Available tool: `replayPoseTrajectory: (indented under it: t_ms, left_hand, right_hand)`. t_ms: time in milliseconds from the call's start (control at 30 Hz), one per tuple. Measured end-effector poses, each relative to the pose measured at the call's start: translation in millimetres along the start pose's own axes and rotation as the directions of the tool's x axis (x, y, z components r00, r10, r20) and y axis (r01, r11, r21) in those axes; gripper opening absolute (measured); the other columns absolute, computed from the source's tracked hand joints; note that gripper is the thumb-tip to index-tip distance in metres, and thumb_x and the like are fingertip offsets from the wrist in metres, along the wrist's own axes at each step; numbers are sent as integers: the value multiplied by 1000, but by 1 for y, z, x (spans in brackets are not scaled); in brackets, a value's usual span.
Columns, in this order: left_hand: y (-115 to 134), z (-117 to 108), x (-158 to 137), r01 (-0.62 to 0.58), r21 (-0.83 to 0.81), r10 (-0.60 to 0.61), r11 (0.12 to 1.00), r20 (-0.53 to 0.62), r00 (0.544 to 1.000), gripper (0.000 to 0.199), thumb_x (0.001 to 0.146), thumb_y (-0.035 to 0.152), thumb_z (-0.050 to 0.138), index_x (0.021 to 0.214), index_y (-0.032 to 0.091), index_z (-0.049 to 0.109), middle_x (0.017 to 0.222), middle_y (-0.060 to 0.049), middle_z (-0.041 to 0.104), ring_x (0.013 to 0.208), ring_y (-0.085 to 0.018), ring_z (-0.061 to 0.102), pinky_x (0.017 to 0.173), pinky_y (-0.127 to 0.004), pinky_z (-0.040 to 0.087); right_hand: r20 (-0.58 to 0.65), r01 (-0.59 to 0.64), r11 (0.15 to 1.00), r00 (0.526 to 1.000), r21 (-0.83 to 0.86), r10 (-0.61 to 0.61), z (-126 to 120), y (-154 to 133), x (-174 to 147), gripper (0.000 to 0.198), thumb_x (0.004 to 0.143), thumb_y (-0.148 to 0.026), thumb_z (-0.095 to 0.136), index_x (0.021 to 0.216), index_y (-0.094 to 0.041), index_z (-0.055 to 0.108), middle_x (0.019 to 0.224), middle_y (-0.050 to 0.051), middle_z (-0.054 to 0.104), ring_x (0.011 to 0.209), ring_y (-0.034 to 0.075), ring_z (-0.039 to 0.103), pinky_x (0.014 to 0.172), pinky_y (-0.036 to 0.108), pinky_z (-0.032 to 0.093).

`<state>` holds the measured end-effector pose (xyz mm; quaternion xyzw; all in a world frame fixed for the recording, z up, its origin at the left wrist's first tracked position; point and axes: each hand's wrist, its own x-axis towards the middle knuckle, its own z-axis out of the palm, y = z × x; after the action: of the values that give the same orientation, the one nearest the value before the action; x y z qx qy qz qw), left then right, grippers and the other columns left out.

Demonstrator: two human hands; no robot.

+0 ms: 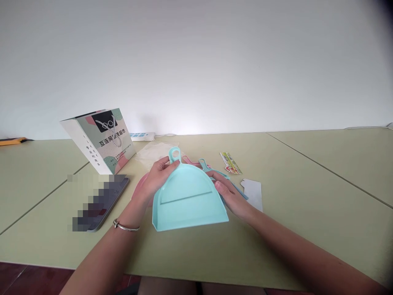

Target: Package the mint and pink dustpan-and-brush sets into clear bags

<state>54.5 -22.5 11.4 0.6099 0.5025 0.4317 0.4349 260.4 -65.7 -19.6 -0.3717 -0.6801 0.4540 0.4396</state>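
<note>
A light turquoise dustpan is held up over the table, its ring handle pointing away from me and its wide open edge toward me. My left hand grips it near the base of the handle, thumb on the front. On the dustpan's right edge, my right hand closes with the thumb at the rim and the fingers partly hidden behind. Behind it lie a pink dustpan, mostly covered, a pink handle and a turquoise handled piece whose full shape is hidden.
A paper bag stands tilted at the left, with a partly blurred phone before it. Clear plastic wrap and a power strip lie near the wall. Right of the hands are a printed card and a white card.
</note>
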Motion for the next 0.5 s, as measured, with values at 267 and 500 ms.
replayPoseTrajectory:
  t_ms: [267,500]
  left_hand:
    - [-6,-4,2,80,-34,-79,996,35,996,57,71,54,62,121,31,51,111,-4,62,88,-20,61,68,-27,48]
    - [-11,11,-2,35,-115,-18,993,146,989,39,76,46,58,109,27,63,112,-3,64,105,-26,57,84,-36,47]
  right_hand:
    - [-224,-264,952,929,157,295,-7,7,7,29,80,-48,47,77,-24,64,72,2,65,66,20,61,57,31,47]
    - [-440,-246,957,884,-155,156,-35,14,14,41,83,-54,38,87,-23,64,83,4,67,79,22,61,69,35,47]
